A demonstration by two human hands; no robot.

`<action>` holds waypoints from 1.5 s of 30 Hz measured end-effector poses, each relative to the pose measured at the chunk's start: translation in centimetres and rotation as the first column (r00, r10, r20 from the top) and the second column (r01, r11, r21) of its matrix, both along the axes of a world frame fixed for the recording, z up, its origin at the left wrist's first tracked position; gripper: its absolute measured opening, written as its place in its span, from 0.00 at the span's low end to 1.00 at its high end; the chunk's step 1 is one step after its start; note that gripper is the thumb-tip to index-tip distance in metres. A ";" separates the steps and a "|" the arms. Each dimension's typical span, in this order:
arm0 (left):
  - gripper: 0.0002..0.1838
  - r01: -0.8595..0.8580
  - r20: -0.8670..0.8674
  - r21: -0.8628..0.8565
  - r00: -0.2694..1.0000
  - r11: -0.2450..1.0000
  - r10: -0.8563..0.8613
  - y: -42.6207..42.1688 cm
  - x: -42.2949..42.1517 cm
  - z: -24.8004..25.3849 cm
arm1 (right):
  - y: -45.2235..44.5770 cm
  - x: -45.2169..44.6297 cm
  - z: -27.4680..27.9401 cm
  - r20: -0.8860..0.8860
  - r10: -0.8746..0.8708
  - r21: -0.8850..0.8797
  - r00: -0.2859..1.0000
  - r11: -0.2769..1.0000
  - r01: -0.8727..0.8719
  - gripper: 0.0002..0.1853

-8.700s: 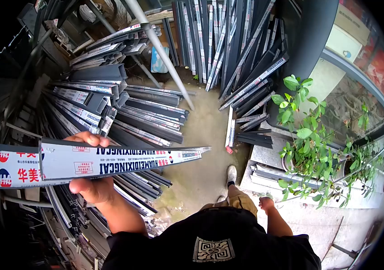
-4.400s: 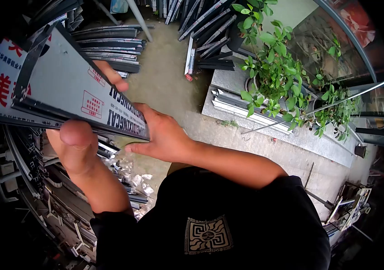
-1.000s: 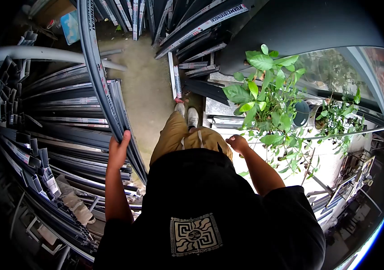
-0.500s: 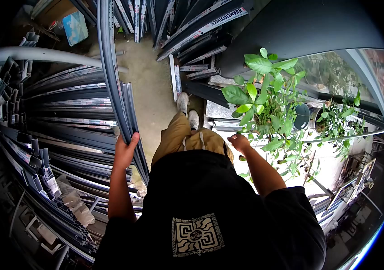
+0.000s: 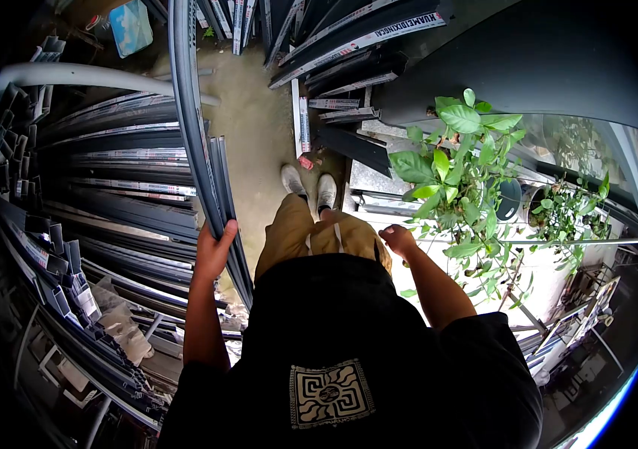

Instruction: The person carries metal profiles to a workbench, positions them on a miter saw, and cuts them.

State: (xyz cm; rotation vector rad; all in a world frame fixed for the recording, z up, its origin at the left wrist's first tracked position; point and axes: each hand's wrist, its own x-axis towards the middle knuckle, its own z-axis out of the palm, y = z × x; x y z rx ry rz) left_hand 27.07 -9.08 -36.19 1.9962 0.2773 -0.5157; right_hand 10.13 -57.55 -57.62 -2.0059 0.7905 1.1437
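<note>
A long dark grey profile (image 5: 197, 127) runs upright from the top of the view down past my waist on the left side. My left hand (image 5: 212, 251) is wrapped round it, with the thumb on its near face and the other fingers mostly hidden. On the right, my right hand (image 5: 398, 241) hangs beside my hip, its fingers curled and close together, near the leaves of a green plant (image 5: 461, 161). Whether anything small lies inside that hand is hidden.
Stacked dark profiles (image 5: 124, 179) fill a rack on the left. More labelled profiles (image 5: 367, 39) lean at the top. A grey pipe (image 5: 87, 77) crosses the upper left. A red object (image 5: 305, 162) lies on the floor (image 5: 248, 127) ahead of my shoes.
Since the earliest frame, the labelled profile held across the view has given way to an upright one in my left hand. My right hand, on a profile 4.4 s ago, is now at my side.
</note>
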 end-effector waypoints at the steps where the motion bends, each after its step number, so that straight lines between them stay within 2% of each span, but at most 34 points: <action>1: 0.25 -0.006 -0.018 -0.005 1.000 1.000 0.006 0.1 0.0 -0.1 | 0.2 0.1 0.0 -0.019 0.014 -0.015 1.000 1.000 -0.014 0.27; 5: 0.23 -0.027 -0.049 0.004 0.998 1.000 0.027 1.3 -0.2 -1.2 | 0.6 1.5 1.0 -0.043 0.019 -0.006 0.999 1.000 -0.019 0.26; 6: 0.22 -0.035 -0.065 -0.010 0.997 0.999 0.035 1.7 -0.3 -1.7 | 1.3 3.1 2.7 -0.091 0.022 -0.027 0.996 0.999 -0.024 0.26; 9: 0.21 -0.044 -0.091 -0.060 0.995 0.997 0.039 3.3 -0.9 -3.0 | 1.7 4.0 1.8 -0.008 0.085 -0.051 0.996 0.995 -0.085 0.28; 12: 0.21 -0.043 -0.079 -0.049 0.996 0.998 0.039 4.6 -1.3 -3.0 | 3.2 6.4 2.1 -0.035 0.147 -0.053 0.989 0.988 -0.148 0.28; 14: 0.20 -0.066 -0.062 -0.071 0.996 0.995 0.062 5.8 -2.0 -3.2 | 4.7 7.7 2.3 0.042 0.195 -0.058 0.980 0.980 -0.192 0.28; 16: 0.20 -0.090 -0.076 -0.086 0.994 0.992 0.084 7.0 -2.6 -3.7 | 6.9 9.7 3.3 -0.002 0.153 -0.034 0.988 0.988 -0.153 0.28; 22: 0.20 -0.123 -0.081 -0.109 0.990 0.986 0.115 10.1 -3.3 -4.5 | 13.0 11.8 3.4 0.189 0.203 0.014 0.961 0.978 -0.209 0.23; 25: 0.22 -0.127 -0.093 -0.119 0.989 0.985 0.117 11.6 -3.6 -5.1 | 15.1 12.3 4.8 0.206 0.236 0.005 0.950 0.970 -0.243 0.23; 29: 0.22 -0.123 -0.086 -0.124 0.990 0.985 0.113 13.4 -4.1 -6.3 | 15.6 10.8 3.5 0.143 0.226 0.009 0.964 0.973 -0.230 0.27; 33: 0.22 -0.093 -0.094 -0.102 0.992 0.990 0.083 14.7 -4.2 -6.5 | 16.2 9.9 5.9 0.290 0.127 -0.025 0.948 0.992 -0.125 0.23; 36: 0.22 -0.091 -0.076 -0.116 0.994 0.989 0.082 15.1 -4.3 -6.8 | 15.5 9.1 5.5 0.227 0.124 -0.053 0.966 0.992 -0.115 0.24; 40: 0.23 -0.082 -0.049 -0.072 0.996 0.994 0.078 15.3 -4.5 -5.9 | 14.8 8.4 4.1 0.153 0.248 -0.086 0.957 0.968 -0.237 0.24; 41: 0.23 -0.077 -0.055 -0.053 0.996 0.996 0.074 15.4 -4.7 -5.8 | 14.8 8.2 3.6 0.132 0.194 -0.078 0.972 0.980 -0.185 0.24; 45: 0.25 -0.095 -0.043 -0.053 0.995 0.994 0.093 15.3 -5.4 -4.9 | 14.9 9.4 3.0 0.163 0.229 -0.040 0.960 0.973 -0.226 0.22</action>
